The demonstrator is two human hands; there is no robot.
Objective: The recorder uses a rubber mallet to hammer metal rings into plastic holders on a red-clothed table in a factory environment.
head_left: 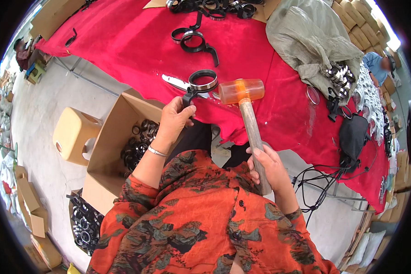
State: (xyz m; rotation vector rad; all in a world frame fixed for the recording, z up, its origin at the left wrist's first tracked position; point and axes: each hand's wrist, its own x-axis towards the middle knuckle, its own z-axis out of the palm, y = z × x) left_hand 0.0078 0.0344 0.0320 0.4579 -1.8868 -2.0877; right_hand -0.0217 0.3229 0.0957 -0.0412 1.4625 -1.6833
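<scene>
Your left hand [175, 119] grips a ring clamp [201, 82] on the red table [137, 50], right hand [268, 166] fisted on the mallet [244, 98] at its 3 o'clock; finished rings [205, 7] at 12, box [118, 137] at 7 o'clock nearly full.

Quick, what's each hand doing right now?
Left hand: closed on the black bracket of a ring clamp, holding it at the red table's edge.
Right hand: closed around the wooden handle of an orange-headed mallet.
</scene>
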